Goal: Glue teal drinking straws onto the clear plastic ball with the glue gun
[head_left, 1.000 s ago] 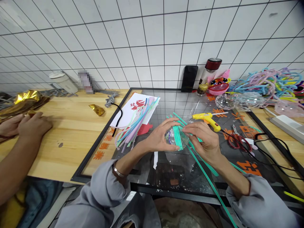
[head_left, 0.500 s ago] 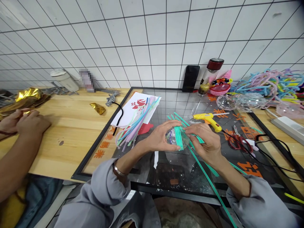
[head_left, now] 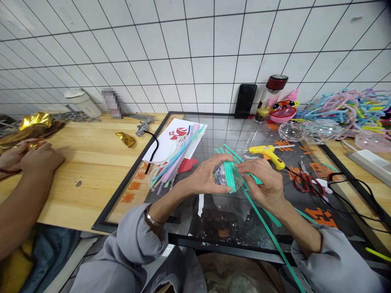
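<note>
My left hand (head_left: pixel 205 176) is closed around a clear faceted plastic ball (head_left: pixel 220 176), thumb below and fingers on top. Side-by-side green pipe cleaners (head_left: pixel 229 177) form a band over the ball's middle. At the ball's right edge, my right hand (head_left: pixel 265 179) pinches a green pipe cleaner against it; the fingertips partly hide the spot. Loose green pipe cleaners (head_left: pixel 265 226) lie under and beside the right hand, one reaching past the table's front edge. A yellow glue gun (head_left: pixel 267 154) lies just beyond the right hand.
Pastel pipe cleaners (head_left: pixel 177 160) lie across white paper (head_left: pixel 166 140). Red-handled scissors (head_left: pixel 308 183) and black cords are at right. Behind stand a phone (head_left: pixel 245 100) and a glass bottle (head_left: pixel 269 99). Clear balls (head_left: pixel 320 131) sit back right. A co-worker's hands (head_left: pixel 38 156) hold gold foil at left.
My hands and the ball have barely moved; the right fingers stay at the ball's edge. The co-worker's hands at left shift slightly.
</note>
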